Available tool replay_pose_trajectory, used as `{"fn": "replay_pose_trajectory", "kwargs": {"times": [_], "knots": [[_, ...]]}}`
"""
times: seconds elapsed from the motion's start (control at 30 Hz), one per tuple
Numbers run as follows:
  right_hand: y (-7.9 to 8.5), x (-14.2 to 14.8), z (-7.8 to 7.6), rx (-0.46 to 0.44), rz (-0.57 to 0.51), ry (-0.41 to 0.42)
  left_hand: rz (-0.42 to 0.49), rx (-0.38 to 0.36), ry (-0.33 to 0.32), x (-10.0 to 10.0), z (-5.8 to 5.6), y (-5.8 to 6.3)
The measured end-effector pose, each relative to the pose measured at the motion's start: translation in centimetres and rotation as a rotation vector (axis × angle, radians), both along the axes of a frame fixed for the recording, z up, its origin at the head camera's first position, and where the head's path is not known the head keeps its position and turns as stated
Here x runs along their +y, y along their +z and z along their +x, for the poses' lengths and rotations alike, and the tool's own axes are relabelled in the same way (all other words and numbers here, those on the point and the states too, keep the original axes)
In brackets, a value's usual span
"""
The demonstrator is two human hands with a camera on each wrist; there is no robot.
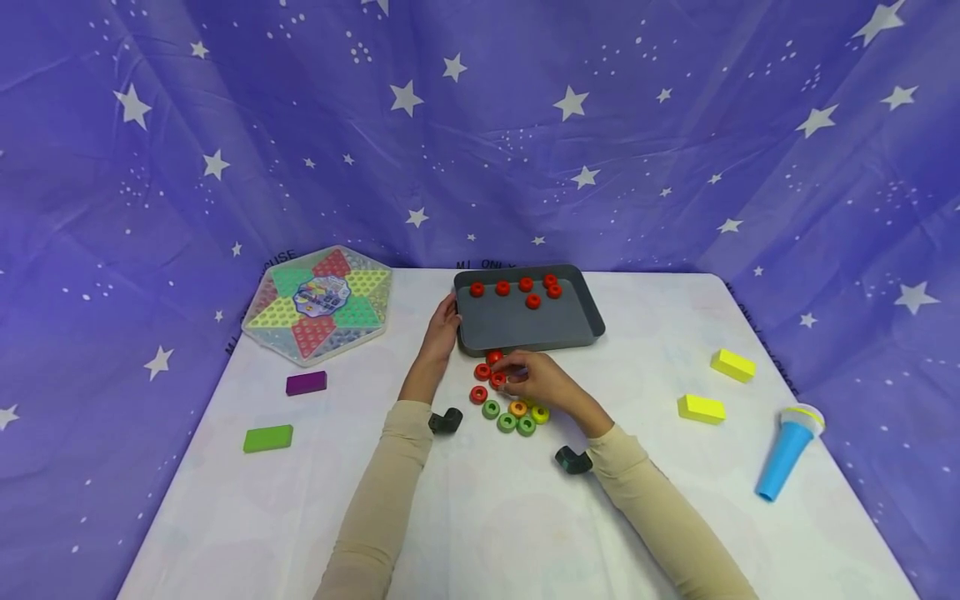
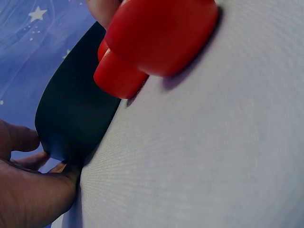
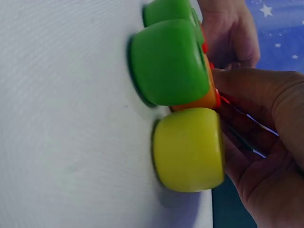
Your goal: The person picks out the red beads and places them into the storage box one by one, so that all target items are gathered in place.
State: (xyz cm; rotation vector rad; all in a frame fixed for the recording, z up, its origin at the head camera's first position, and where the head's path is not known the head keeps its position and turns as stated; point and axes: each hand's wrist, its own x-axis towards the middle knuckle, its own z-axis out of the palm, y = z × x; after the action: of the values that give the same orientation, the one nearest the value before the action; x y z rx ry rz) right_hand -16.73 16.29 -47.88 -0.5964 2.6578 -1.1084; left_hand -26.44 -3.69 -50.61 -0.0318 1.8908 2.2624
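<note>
My left hand (image 1: 440,332) holds the left side of a grey tray (image 1: 525,327); in the left wrist view its thumb and fingers are at the tray's corner. Several red ring beads (image 1: 533,301) lie in the tray's far part. My right hand (image 1: 546,382) is just in front of the tray, thumb and forefinger around a red ring bead (image 1: 498,380). Other red beads (image 1: 478,394) lie beside it on the table. Nearer me are green beads (image 1: 507,422), an orange bead (image 1: 518,407) and yellow beads (image 3: 190,149), partly hidden by the right hand.
A hexagonal game board (image 1: 322,304) lies at the back left, with a purple block (image 1: 307,383) and a green block (image 1: 267,438) in front. On the right are two yellow blocks (image 1: 702,409) and a blue toy microphone (image 1: 785,457). A starry purple cloth (image 1: 480,150) hangs behind.
</note>
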Motion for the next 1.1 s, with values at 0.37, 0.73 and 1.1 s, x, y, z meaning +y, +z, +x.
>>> {"fn": "replay_pose_trajectory", "kwargs": {"times": [0.37, 0.73, 1.1], "knots": [[-0.4, -0.4, -0.2, 0.039, -0.001, -0.002, 0.018, 0.025, 0.006, 0.3, -0.2, 0.1], [-0.3, -0.3, -0.2, 0.083, 0.001, 0.016, 0.018, 0.025, -0.013, 0.6, -0.3, 0.2], [1.7, 0.3, -0.7, 0.054, -0.054, 0.009, 0.045, 0.029, 0.008, 0.3, 0.3, 0.1]]}}
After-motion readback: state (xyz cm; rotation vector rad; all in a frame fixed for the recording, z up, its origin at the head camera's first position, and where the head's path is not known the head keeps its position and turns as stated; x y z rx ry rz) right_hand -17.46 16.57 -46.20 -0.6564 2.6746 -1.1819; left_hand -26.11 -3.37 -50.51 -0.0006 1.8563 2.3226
